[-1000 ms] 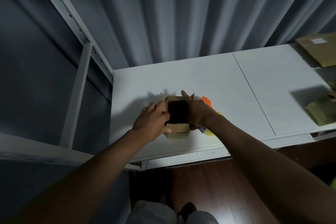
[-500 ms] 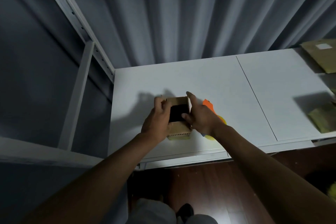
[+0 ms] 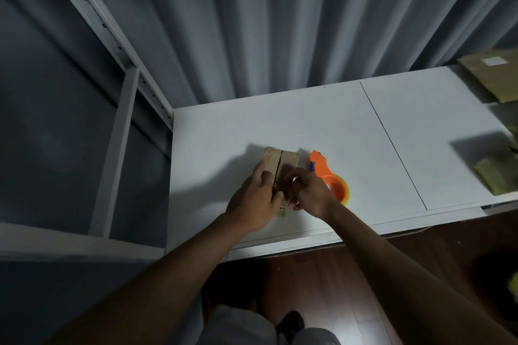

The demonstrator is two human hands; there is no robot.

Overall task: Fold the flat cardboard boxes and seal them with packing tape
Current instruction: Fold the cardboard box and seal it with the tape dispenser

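A small brown cardboard box (image 3: 281, 161) stands on the white table (image 3: 364, 148) near its front edge, its two top flaps folded down and meeting in a dark seam. My left hand (image 3: 256, 199) grips the box's left side with the thumb lying on the top flap. My right hand (image 3: 311, 192) is curled against the box's right near corner, fingers bent over the flap. An orange tape dispenser (image 3: 326, 173) with a yellow-green roll lies just right of the box, partly behind my right hand.
Flat brown cardboard (image 3: 493, 75) lies at the table's far right corner and more greenish flat pieces (image 3: 499, 173) at the right edge. A white metal shelf frame (image 3: 117, 131) stands to the left. Grey curtains hang behind the table. Dark wooden floor lies below.
The box's top was open with a dark inside; its flaps now lie folded shut. Both hands moved onto the top, and the tape dispenser shows more fully.
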